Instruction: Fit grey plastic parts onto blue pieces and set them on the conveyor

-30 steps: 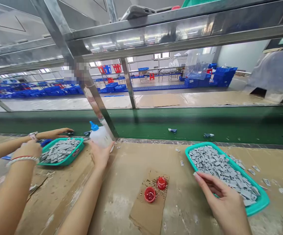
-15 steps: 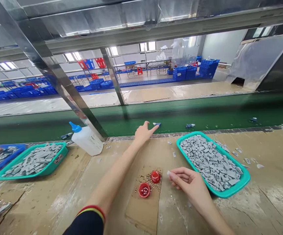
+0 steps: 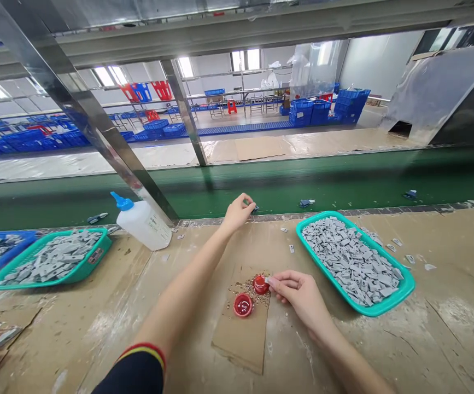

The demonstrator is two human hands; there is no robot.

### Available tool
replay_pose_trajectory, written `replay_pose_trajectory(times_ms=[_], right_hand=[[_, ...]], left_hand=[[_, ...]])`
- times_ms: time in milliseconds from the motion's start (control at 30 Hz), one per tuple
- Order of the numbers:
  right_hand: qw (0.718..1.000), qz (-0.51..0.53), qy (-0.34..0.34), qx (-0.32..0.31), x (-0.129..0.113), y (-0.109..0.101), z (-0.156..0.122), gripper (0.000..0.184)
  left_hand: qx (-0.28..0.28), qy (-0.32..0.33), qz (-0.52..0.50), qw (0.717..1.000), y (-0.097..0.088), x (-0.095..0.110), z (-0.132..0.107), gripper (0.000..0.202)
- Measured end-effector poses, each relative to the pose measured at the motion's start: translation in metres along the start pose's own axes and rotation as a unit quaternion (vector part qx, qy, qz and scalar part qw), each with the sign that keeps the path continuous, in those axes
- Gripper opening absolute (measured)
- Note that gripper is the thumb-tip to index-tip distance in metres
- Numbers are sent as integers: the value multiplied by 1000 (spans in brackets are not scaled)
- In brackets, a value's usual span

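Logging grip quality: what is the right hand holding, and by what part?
The right hand pinches a small grey piece at its end, between thumb and forefinger.

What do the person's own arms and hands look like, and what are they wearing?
Both hands are bare, with no gloves. The left hand leads to a bare forearm that ends in a dark sleeve, with a red and yellow band at its edge. The right hand also has a bare forearm; no sleeve shows on it.
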State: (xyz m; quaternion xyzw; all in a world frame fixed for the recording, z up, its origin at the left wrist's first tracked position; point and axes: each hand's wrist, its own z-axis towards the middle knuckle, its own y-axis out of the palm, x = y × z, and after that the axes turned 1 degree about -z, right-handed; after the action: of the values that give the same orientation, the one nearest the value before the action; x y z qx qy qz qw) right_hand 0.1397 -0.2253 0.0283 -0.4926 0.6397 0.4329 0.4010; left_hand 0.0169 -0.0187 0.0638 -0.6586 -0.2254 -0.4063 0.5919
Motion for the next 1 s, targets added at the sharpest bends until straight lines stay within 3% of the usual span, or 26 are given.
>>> replay_pose_trajectory(times_ms=[133, 267, 367, 500, 567, 700, 833, 1000], right_hand=[[1000, -20, 4, 0, 2, 2, 1, 40], [999, -41, -3, -3, 3, 4, 1, 39], [998, -58, -10, -6, 3, 5, 1, 39], [998, -56, -16, -12, 3, 5, 1, 39], [999, -52, -5, -15, 0, 3, 0, 38], [998, -49, 24, -19, -10, -2, -8, 35], [999, -29, 34, -23, -23, -5, -22, 31], [997, -7, 33, -74, -33, 1, -38, 24]], left_hand=[[-15, 4, -167, 986, -29, 0, -61, 28], [-14, -76, -435, 897, -45, -1, -115, 30], [1, -124, -496, 859, -51, -4, -149, 30], [67, -142, -554, 818, -47, -13, -192, 25], [94, -155, -552, 814, -39, -16, -214, 25], [139, -181, -497, 837, -16, -13, -243, 26], [186, -194, -446, 854, 6, 1, -248, 32], [191, -187, -423, 866, 18, 15, -242, 36]])
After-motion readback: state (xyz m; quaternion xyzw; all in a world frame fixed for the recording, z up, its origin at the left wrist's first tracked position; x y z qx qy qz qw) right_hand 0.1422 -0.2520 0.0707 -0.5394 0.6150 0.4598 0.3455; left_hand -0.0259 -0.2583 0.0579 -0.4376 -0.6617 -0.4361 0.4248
